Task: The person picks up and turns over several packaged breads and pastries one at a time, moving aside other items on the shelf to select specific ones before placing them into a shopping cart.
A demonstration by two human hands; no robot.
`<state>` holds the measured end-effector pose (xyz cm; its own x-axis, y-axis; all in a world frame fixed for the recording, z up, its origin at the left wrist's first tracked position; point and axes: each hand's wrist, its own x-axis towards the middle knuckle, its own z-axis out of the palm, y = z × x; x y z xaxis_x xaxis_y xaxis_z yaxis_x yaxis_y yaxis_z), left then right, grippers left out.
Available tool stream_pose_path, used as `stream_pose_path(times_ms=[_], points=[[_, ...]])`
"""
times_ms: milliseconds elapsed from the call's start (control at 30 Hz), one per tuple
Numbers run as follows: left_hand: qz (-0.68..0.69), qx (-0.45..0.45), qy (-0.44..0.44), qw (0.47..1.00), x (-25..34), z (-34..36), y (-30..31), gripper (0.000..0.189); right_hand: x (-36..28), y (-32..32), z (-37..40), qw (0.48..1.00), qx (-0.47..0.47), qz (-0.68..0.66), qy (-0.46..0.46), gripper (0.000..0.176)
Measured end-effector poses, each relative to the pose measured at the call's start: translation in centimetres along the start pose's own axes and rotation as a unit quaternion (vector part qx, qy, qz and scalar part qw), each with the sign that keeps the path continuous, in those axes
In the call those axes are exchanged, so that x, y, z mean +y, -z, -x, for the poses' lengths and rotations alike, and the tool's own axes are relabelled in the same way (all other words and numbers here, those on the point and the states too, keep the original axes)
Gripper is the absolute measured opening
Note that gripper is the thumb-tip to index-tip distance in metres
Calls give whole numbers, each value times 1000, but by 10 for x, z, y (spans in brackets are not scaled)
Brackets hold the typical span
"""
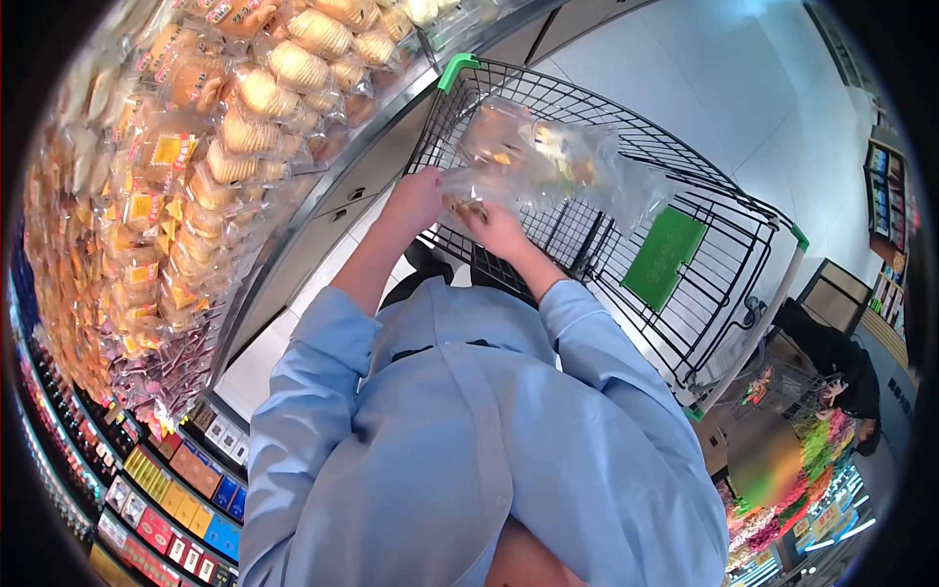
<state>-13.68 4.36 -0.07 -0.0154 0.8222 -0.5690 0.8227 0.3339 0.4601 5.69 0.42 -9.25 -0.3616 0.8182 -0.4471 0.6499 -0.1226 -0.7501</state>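
Over the near side of the black wire shopping cart (685, 338), both my hands are on a clear plastic bag (469, 184). My left hand (417, 200) is closed at the bag's left edge. Just to the right and a little lower, my right hand (497, 231) has its fingers closed on the same bag; something brownish shows at the fingertips, too small to make out. Beyond my hands, more clear bags (577, 161) with yellow, orange and brownish food lie in the cart. Glare on the plastic hides what exactly is inside.
Along my left runs a display of individually wrapped breads (293, 68) with a metal edge. Boxed goods (176, 489) fill shelves at the lower left. A green panel (665, 256) is fixed to the cart. Another person (831, 357) in dark clothes stands at the right.
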Motion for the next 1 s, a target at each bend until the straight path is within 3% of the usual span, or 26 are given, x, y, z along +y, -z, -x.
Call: stream_pose_path(times_ms=[33,133,333,433,533,567,733,933,967,1000], points=[[-19,1,-2,1000,-8,-6,-9,25,8,-6,1,1000,17,-11,7,32],[-34,8,6,999,-31,-19,-33,25,19,-20,5,988,81,132,28,30],[-9,40,-3,999,-23,-11,-39,24,-2,-29,-6,996,12,86,30,26],[-45,57,-2,997,-14,0,-32,29,10,-47,-32,991,-35,126,14,29],[-3,13,26,1000,-9,15,-20,36,19,-62,-65,982,-70,174,17,31],[22,-7,49,999,-6,20,-17,38,17,-67,-70,989,-18,147,4,25],[143,7,17,990,-21,45,-25,46,30,-90,-103,971,-38,237,6,27],[237,16,20,971,-38,89,-3,47,59,-109,-121,894,-104,428,84,37],[237,14,24,971,-44,98,3,45,56,-101,-117,893,-111,429,80,39],[248,28,17,968,-54,107,8,44,20,-69,-94,929,-106,353,18,36]])
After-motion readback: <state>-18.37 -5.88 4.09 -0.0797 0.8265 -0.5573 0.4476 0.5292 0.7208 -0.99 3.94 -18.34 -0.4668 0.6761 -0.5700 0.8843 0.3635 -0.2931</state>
